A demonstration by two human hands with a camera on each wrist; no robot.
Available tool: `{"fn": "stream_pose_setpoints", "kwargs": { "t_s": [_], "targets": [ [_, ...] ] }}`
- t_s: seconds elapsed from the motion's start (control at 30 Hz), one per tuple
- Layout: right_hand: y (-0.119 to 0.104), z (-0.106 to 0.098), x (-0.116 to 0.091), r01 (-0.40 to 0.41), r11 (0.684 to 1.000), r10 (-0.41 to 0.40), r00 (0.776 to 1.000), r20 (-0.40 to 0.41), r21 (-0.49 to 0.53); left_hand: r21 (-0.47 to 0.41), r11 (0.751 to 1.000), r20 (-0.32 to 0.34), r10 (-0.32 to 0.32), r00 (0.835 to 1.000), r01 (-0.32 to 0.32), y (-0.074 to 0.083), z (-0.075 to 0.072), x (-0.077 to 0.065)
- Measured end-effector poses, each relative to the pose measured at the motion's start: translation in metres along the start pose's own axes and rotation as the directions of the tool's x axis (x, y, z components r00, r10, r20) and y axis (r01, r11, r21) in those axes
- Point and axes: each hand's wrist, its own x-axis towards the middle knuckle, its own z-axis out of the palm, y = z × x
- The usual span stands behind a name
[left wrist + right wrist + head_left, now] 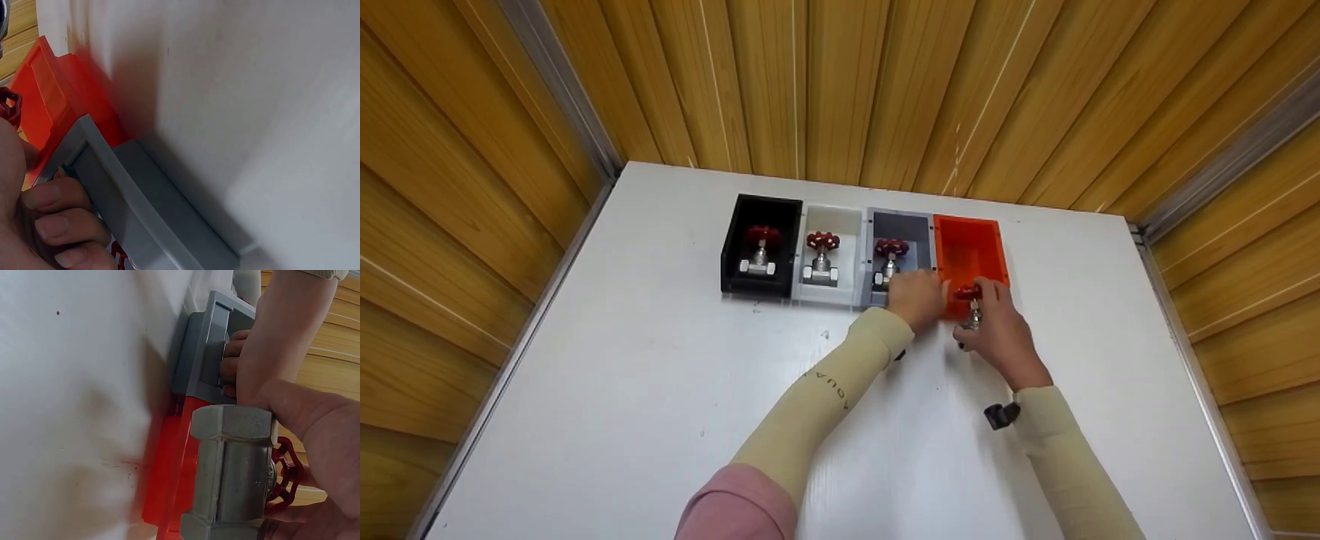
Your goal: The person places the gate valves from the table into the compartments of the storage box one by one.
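Observation:
My right hand [1003,330] holds a metal valve with a red handwheel [973,307] over the front of the orange bin [969,244]. Its thumb lies on the hex end of the valve body [236,467], and fingers reach round behind the handwheel [288,472]. My left hand [917,300] grips the front corner of the grey bin [129,197], where it meets the orange one. Curled fingers [67,225] sit on the grey side; the thumb is toward the orange side. Behind this hand, another red-wheeled valve [891,255] stands in the grey bin, partly covered.
Left of the grey bin stand a white bin [851,225] and a black bin [729,259], each holding a similar valve [822,259]. The row sits on a white tabletop [660,337] near its back edge. Wood-patterned walls [840,90] enclose the table behind and at both sides.

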Motion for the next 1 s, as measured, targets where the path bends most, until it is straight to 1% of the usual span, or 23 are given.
{"fn": "stream_pose_setpoints", "kwargs": {
  "t_s": [0.23,0.33,0.53,0.67,0.83,1.0],
  "targets": [
    [-0.004,-0.005,0.009,0.001,1.0,-0.002,1.0,-0.017,-0.024,-0.024,1.0,-0.013,-0.017,1.0,0.017,0.0,0.0,-0.001],
    [-0.007,-0.007,0.012,-0.001,1.0,0.001,1.0,-0.015,-0.022,-0.028,0.999,-0.012,-0.015,1.0,0.014,0.0,-0.001,-0.001],
    [-0.01,-0.012,0.019,-0.001,1.0,0.001,1.0,-0.009,-0.022,-0.01,1.0,-0.009,-0.011,1.0,0.011,0.0,0.003,0.0],
    [-0.012,-0.014,0.024,0.011,1.0,-0.011,1.0,-0.015,-0.021,-0.003,1.0,-0.019,-0.004,1.0,0.004,0.0,0.005,0.001],
    [-0.015,-0.017,0.031,0.012,1.0,-0.012,1.0,-0.026,-0.025,-0.005,1.0,-0.026,-0.004,1.0,0.003,0.0,0.004,0.0],
    [-0.015,-0.018,0.038,-0.002,1.0,0.001,1.0,-0.029,-0.022,-0.002,1.0,-0.017,-0.001,1.0,0.001,0.0,0.003,-0.001]
  ]
}}
